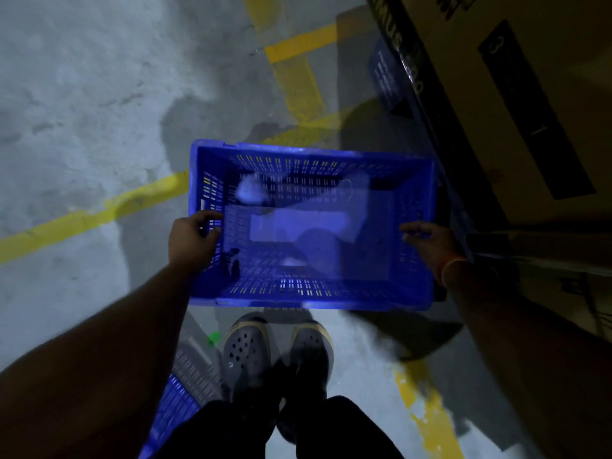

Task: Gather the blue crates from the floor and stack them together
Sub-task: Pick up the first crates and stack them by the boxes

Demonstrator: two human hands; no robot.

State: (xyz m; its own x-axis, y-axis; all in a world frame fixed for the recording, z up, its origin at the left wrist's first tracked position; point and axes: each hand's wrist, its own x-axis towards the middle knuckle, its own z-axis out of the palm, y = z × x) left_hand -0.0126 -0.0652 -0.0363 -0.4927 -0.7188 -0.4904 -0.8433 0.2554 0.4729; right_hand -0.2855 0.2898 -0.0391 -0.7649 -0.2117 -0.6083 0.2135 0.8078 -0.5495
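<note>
A person holds a blue crate (311, 226) in both hands, seen from above, in front of their body and above their feet. The left hand (192, 238) grips the crate's left short wall, fingers curled over the rim and into the slotted side. The right hand (427, 241) holds the right short wall, its fingers lying over the rim toward the inside; it is blurred, so how tightly they curl is hard to tell. An orange band (452, 268) circles the right wrist. The crate is open side up, its walls pierced with rows of slots, and pale patches inside it are too smeared to make out. Below it stand two grey clogs (246, 354) with yellow-edged soles on the concrete floor (82, 94). Part of a second blue crate (172, 409) shows at the lower left, just beside the left leg, lying on the floor. Yellow painted lines (92, 217) cross the floor, one running under the held crate from the left, others near the top and lower right. A large cardboard box (516, 104) with dark printed markings fills the upper right, close beside the crate's right end.
</note>
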